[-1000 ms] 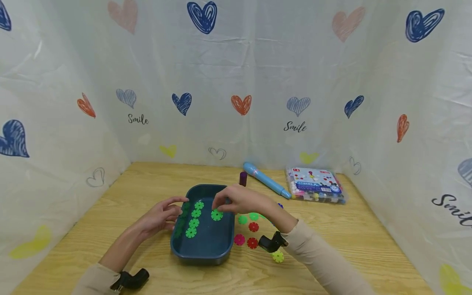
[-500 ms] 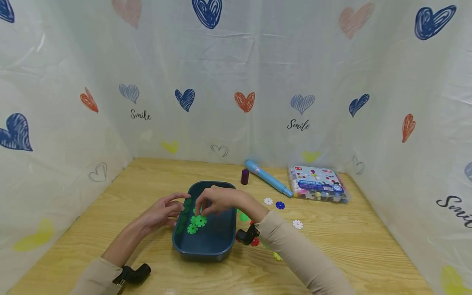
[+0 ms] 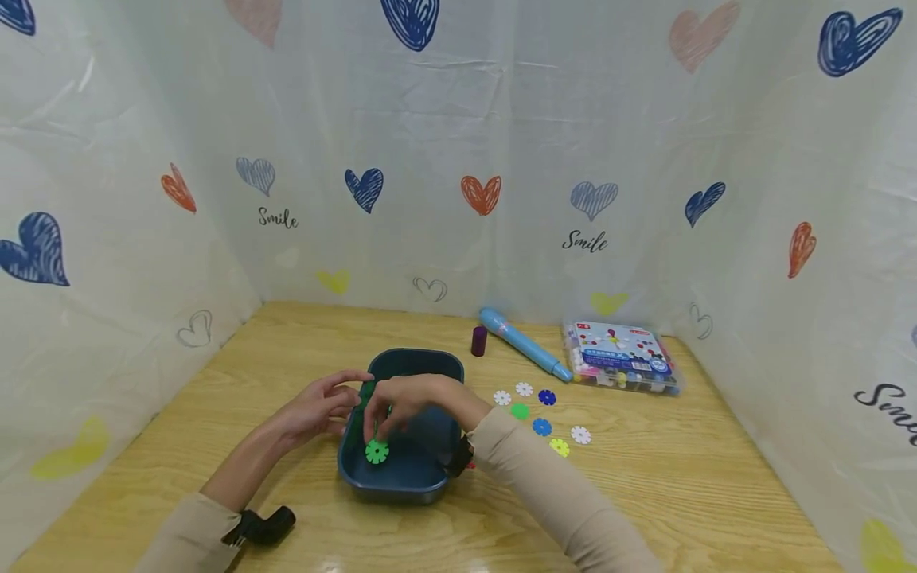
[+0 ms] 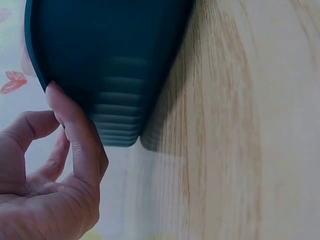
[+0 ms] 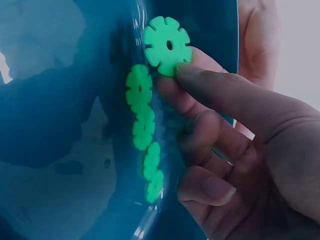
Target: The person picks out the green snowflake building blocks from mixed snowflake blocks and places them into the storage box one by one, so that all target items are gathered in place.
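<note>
A: Right wrist view shows it best: the right hand [image 5: 235,140] pinches a green disc [image 5: 167,45] between thumb and fingertips, low inside the tray [image 5: 60,125], beside a row of green discs [image 5: 144,131] along its wall.

B: And in the head view?

A: That disc [image 3: 376,451] sits at lower centre of the frame, in the tray's [image 3: 401,487] near-left part. A second ago it was held further right; since then the right hand [image 3: 396,402] has carried it across toward the row, so it looks about to be placed.

B: Left hand [image 3: 315,410]?

A: Fingers relaxed, thumb [image 4: 75,135] pressed on the tray's outer wall [image 4: 110,65]; it has not moved.

B: Around them?

A: More discs [image 3: 542,426] lie to the right, with a pen [image 3: 523,344] and box [image 3: 622,356] toward upper right.
</note>
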{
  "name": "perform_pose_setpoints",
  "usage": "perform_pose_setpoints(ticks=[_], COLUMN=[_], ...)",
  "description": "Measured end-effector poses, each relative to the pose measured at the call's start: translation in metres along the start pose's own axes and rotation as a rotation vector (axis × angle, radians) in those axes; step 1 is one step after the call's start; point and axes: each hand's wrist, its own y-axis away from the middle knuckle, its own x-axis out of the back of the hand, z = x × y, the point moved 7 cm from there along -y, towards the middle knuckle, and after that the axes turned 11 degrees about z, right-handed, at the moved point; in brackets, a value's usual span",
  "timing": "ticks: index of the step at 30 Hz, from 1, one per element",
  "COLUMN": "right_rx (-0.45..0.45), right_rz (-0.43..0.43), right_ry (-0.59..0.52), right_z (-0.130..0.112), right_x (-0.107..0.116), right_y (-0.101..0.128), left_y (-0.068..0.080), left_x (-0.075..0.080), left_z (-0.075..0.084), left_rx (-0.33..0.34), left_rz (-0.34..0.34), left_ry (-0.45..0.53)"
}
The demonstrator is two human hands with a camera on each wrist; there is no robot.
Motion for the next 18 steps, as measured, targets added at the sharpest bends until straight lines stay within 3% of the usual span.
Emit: perform_pose_setpoints(ticks=[11,18], right_rx=[-0.017,-0.017], right_rz=[-0.066,-0.053], right_ry=[0.006,0.037], right_z=[-0.0069,-0.0068], right_x=[-0.0093,-0.0088], right_y=[-0.0089,-0.0100], left_y=[-0.0010,-0.0005], left_x=[-0.0011,-0.0007], left_z=[0.0017,-0.0003], left_rx=[-0.019,-0.008], left_rz=[-0.014,-0.005], left_ry=[-0.011,-0.011])
